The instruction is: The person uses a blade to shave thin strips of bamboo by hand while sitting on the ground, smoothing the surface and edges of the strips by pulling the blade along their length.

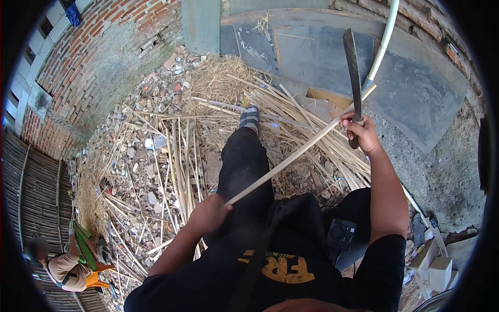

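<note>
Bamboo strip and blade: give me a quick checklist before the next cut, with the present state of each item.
1. Left hand grips the near end of the bamboo strip: ok.
2. Right hand closed on the handle of the long blade: ok, blade points up and away.
3. Blade edge seated on the strip: cannot tell; the strip passes the right hand by the handle.
4. Left hand away from the blade: ok, at the strip's opposite end.
5. Outstretched leg out of the blade's path: not ok, it lies right under the strip.
6. Other person at a distance: ok, at the far lower left.
</note>
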Demonstrator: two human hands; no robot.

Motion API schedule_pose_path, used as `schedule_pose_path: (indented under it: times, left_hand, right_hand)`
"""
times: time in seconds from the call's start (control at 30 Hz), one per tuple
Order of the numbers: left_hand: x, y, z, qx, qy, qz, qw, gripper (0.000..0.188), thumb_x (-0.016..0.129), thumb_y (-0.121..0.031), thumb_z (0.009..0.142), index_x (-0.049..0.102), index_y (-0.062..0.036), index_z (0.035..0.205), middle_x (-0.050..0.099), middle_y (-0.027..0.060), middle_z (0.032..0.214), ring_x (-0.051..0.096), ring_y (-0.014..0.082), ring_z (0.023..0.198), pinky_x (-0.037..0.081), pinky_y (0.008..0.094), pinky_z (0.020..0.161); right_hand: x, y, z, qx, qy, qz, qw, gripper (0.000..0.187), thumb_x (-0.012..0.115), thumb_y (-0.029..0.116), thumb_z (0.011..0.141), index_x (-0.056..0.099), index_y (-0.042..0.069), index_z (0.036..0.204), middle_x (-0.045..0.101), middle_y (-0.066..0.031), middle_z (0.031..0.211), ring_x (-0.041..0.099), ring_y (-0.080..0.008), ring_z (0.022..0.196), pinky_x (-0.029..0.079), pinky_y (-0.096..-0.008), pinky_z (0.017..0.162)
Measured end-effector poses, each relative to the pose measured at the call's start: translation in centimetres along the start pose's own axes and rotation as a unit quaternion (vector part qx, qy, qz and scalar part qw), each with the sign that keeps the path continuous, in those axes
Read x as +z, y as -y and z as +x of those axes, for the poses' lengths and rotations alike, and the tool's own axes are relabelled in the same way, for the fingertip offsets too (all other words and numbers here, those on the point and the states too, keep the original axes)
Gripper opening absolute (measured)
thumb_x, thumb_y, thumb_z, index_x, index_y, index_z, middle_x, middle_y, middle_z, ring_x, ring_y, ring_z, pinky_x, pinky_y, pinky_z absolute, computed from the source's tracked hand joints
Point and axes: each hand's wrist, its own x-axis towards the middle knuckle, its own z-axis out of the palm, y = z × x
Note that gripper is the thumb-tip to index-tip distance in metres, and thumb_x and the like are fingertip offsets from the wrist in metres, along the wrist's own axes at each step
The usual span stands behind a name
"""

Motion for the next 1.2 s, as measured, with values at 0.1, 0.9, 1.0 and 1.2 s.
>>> schedule_pose_path:
  times: [0.1,0.9,1.0,1.2]
  left_hand:
    - [-0.4,-0.4,0.1,-0.036,0.021,-0.009,0.999,0.036,0.061,-0.036,0.096,0.052,-0.0007,0.099,0.065,0.0250,0.085,0.065,0.0460,0.085,0.050,0.0529,0.074]
    - [1.3,1.9,0.1,-0.050,-0.123,-0.038,0.990,0.038,0.050,-0.039,0.101,0.058,-0.0034,0.093,0.064,0.0240,0.073,0.064,0.0466,0.073,0.049,0.0527,0.064]
    - [1.7,1.5,-0.5,-0.059,-0.130,-0.036,0.989,0.037,0.050,-0.039,0.101,0.059,-0.0036,0.095,0.064,0.0224,0.072,0.065,0.0451,0.072,0.049,0.0508,0.064]
    - [1.8,0.0,-0.6,-0.059,-0.136,-0.028,0.988,0.031,0.050,-0.033,0.102,0.060,-0.0036,0.098,0.065,0.0227,0.074,0.065,0.0449,0.073,0.049,0.0501,0.064]
  right_hand:
    - [0.0,0.0,0.2,-0.003,0.002,0.012,1.000,0.021,0.074,0.015,0.087,0.068,0.001,0.101,0.059,-0.0003,0.072,0.051,-0.0094,0.060,0.040,-0.0254,0.055]
    - [0.1,0.6,-0.4,0.038,0.010,-0.244,0.969,0.033,0.080,0.030,0.082,0.062,0.005,0.094,0.059,-0.0021,0.073,0.055,-0.0132,0.066,0.045,-0.0307,0.061]
    - [1.5,0.5,0.1,-0.008,0.028,-0.331,0.943,0.028,0.078,0.023,0.083,0.060,0.003,0.092,0.057,-0.0028,0.073,0.052,-0.0134,0.068,0.043,-0.0318,0.062]
    - [2.4,-0.6,-0.7,-0.061,0.087,-0.415,0.904,0.032,0.077,0.020,0.081,0.061,0.003,0.103,0.061,-0.0133,0.078,0.061,-0.0244,0.073,0.049,-0.0383,0.070]
